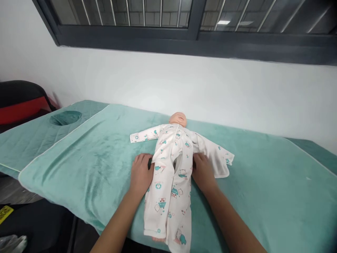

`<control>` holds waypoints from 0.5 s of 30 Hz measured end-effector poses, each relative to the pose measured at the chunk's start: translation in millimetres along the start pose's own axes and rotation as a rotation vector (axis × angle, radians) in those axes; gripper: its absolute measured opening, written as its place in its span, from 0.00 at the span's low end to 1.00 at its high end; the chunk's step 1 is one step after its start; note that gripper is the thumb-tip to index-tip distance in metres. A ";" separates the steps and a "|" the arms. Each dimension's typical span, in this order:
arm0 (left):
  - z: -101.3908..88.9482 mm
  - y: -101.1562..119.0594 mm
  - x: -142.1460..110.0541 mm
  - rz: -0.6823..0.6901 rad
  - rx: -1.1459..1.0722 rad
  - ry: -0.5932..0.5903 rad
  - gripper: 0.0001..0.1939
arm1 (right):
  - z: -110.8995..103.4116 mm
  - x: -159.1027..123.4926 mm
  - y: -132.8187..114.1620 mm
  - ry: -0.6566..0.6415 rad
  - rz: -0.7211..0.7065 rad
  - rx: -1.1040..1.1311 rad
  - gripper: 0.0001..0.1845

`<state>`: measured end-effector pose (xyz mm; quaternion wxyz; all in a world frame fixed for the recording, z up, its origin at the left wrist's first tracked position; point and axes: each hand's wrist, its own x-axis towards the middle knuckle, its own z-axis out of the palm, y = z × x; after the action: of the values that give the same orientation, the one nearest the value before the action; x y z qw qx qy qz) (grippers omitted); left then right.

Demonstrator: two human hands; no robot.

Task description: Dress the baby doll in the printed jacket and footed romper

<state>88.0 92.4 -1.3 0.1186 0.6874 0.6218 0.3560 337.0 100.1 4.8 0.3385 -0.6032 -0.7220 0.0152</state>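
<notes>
A baby doll [178,119] lies on its back on a teal towel [92,154], dressed in a white printed romper [171,168]. My left hand [140,173] rests flat beside the romper's left hip, fingers stretched toward the cloth edge. On the other side, my right hand [203,171] lies at the romper's right hip, fingers touching the fabric under the spread sleeve [218,156]. Neither hand holds anything. One doll foot peeks out at the bottom of a romper leg [158,239].
The towel covers a padded teal table with a face hole [65,117] at the far left. A white wall and a dark window frame [184,38] stand behind. A black and red chair [21,102] is at the left, and dark floor lies below the table's front edge.
</notes>
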 end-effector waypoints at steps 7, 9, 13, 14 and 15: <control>0.3 0.6 1.4 0.057 0.149 -0.054 0.11 | -9.9 -36.2 -13.4 -0.190 -0.271 -0.030 0.19; -0.3 0.5 2.0 0.057 0.096 -0.054 0.12 | -6.5 -30.2 -16.1 -0.210 -0.294 -0.053 0.18; -3.1 -0.7 3.0 0.022 -0.107 -0.036 0.14 | 4.3 -14.9 -24.3 -0.181 -0.359 -0.111 0.14; -4.2 -0.8 2.8 0.003 -0.157 -0.026 0.14 | 6.2 -12.6 -26.6 -0.173 -0.375 -0.122 0.13; -5.5 -0.6 2.3 -0.020 -0.202 -0.018 0.14 | 7.5 -11.4 -28.6 -0.166 -0.388 -0.129 0.13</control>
<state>83.9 93.1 3.0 0.1966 0.6689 0.5885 0.4094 309.0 85.2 6.0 0.2351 -0.4701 -0.8494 -0.0466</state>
